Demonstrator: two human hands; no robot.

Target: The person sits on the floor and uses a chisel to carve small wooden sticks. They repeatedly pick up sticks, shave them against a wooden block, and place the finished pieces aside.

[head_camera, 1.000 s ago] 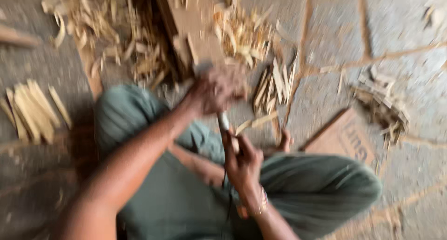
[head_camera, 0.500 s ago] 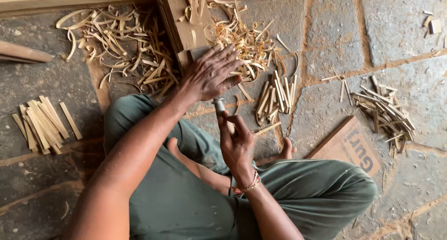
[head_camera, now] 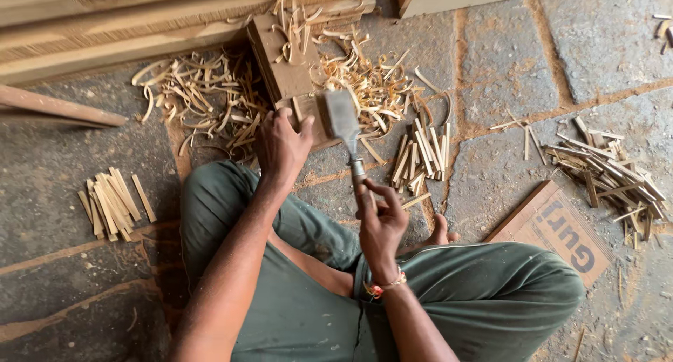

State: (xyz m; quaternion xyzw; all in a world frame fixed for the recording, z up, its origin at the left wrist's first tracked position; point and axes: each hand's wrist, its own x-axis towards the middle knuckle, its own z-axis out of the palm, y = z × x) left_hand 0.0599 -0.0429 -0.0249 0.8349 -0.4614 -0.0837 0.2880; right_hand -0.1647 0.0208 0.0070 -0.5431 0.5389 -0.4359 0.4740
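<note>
I sit cross-legged on a stone floor in green trousers. My right hand (head_camera: 380,225) grips the handle of a broad flat-bladed cutting tool (head_camera: 341,120), whose grey blade is raised above a small wooden block (head_camera: 308,120). My left hand (head_camera: 280,144) rests on that block's left end, fingers curled over something small that I cannot make out. The block lies in front of a larger wooden block (head_camera: 280,60) strewn with shavings.
Curled wood shavings (head_camera: 203,99) litter the floor ahead. Bundles of short split sticks lie at left (head_camera: 112,200), centre (head_camera: 417,158) and right (head_camera: 606,169). A cardboard piece (head_camera: 554,229) lies by my right knee. Long planks (head_camera: 105,25) run along the top.
The view has steadied from a blur. My left hand moved from the centre of the block to its left end, and the tool's blade rose into clear view above the block.
</note>
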